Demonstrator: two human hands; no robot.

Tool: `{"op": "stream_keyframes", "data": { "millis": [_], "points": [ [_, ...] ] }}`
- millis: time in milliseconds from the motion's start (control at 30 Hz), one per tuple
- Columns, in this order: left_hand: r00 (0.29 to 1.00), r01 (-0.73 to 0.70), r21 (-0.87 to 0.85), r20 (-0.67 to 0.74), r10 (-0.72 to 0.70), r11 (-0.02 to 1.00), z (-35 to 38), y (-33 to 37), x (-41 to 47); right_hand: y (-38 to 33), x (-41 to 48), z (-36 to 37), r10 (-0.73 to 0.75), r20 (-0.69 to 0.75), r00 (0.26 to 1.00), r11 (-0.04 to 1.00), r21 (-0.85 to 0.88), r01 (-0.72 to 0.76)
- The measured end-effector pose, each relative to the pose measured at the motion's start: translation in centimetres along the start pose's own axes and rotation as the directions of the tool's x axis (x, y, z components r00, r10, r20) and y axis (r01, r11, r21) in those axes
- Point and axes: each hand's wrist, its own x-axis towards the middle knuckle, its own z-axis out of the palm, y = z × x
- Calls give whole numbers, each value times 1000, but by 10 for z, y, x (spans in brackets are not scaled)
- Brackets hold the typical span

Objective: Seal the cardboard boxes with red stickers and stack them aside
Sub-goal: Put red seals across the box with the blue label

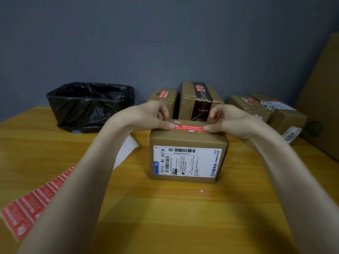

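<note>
Left hand (146,114) and right hand (233,119) bare; forearms (86,173) unsleeved to seven and five o'clock; thumbnails (172,126) short, plain.

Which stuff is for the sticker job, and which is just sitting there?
For the job: front box, red sticker held by left hand and right hand, sticker sheet, sealed boxes behind.
Just lying about: black bin bag, white paper, big cardboard.
</note>
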Motion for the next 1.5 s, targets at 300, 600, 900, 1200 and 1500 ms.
{"op": "stream_keyframes", "data": {
  "millis": [300,600,900,1200,1500],
  "points": [
    [977,144,183,-185,-110,973,21,25,-2,-7,-2,19,-32,-149,988,987,-160,8],
    [994,51,50,-102,-46,997,10,12,0,-10,-4,20,-24,-130,991,978,-209,-3],
    [998,-18,-190,-57,8,982,-5,-6,-2,5,2,-1,-5,20,1000,997,73,4],
    [968,12,-16,-250,-16,1000,13,1,10,3,10,17,-25,-224,974,996,-85,6],
    [983,-142,125,-97,155,982,10,20,-5,10,3,-1,0,-111,994,956,291,32]
  ]
}}
